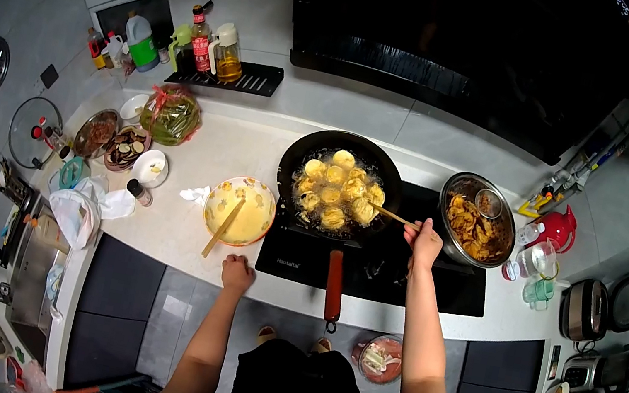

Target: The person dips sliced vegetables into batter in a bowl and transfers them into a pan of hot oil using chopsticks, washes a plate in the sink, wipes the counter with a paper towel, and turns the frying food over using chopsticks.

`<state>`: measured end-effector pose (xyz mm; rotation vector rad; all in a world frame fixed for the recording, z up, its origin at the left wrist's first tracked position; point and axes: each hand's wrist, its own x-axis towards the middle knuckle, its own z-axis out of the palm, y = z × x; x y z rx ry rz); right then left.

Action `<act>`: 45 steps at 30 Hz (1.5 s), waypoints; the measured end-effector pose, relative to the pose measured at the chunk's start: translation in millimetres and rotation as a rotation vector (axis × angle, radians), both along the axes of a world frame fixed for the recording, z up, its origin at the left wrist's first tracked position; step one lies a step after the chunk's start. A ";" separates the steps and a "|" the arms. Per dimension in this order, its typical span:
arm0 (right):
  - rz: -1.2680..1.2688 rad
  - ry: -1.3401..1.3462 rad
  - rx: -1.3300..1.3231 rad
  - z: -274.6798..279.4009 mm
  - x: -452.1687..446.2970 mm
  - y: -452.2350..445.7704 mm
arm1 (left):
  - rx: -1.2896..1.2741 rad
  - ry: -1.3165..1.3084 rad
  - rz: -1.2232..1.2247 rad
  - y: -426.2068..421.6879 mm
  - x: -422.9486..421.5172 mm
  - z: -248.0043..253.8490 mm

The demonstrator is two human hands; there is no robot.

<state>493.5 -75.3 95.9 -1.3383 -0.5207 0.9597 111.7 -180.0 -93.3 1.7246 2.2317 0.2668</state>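
Observation:
My right hand [425, 245] is closed around wooden chopsticks [395, 216], whose tips reach into the wok [295, 151]. Several pale and golden battered pieces [339, 186] bubble there in hot oil. At the counter edge, my left hand [238, 273] rests with its fingers curled in; whether anything is inside them is hidden. Just above it stands a patterned bowl [268, 204] of yellow batter, with another pair of chopsticks [224, 226] lying across it. The wok's red-brown handle [335, 286] points toward me.
Right of the wok, a steel bowl [447, 245] holds fried pieces and a small strainer. A bagged green vegetable [171, 116], a plate of dark-edged slices [127, 149] and a white bowl [150, 168] stand left. Oil bottles [227, 55] line the wall shelf. A basin [380, 358] sits below the counter.

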 end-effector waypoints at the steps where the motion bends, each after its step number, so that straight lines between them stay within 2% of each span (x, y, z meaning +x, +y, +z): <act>1: 0.013 -0.001 -0.015 0.3 0.6 -1.1 | 0.010 0.005 0.008 -0.1 0.1 -1.0; 5: 0.072 -0.017 -0.065 0.6 -2.5 -5.4 | 0.039 0.013 0.038 -1.2 2.5 -1.1; 15: 0.151 -0.256 0.013 2.8 -19.9 -24.3 | -0.001 -0.038 0.051 6.7 4.4 -10.0; 18: 0.080 -0.431 0.078 16.1 -22.0 -28.9 | 0.088 -0.111 0.134 0.0 26.2 34.5; 23: 0.170 -0.284 0.259 5.7 -39.5 2.0 | 0.401 -0.250 0.056 3.9 45.6 41.8; 27: 0.202 -0.208 0.269 -8.9 -54.6 34.4 | 0.435 -0.303 0.030 7.8 57.7 53.1; 34: 0.163 -0.463 0.141 -1.2 -44.0 24.7 | 0.472 -0.308 -0.011 6.1 60.0 53.2; 38: 0.200 -0.564 0.085 -4.7 -34.1 20.8 | 0.456 -0.315 -0.001 7.0 59.3 52.2; 39: 0.212 -0.516 0.059 0.6 -35.8 18.3 | 0.461 -0.319 0.001 7.3 59.8 53.2; 42: 0.196 -0.765 0.039 15.6 -37.9 12.2 | 0.481 -0.324 0.010 9.0 59.8 57.0; 45: 0.208 -0.716 0.301 20.8 -51.4 8.1 | 0.520 -0.331 0.014 8.1 59.5 61.3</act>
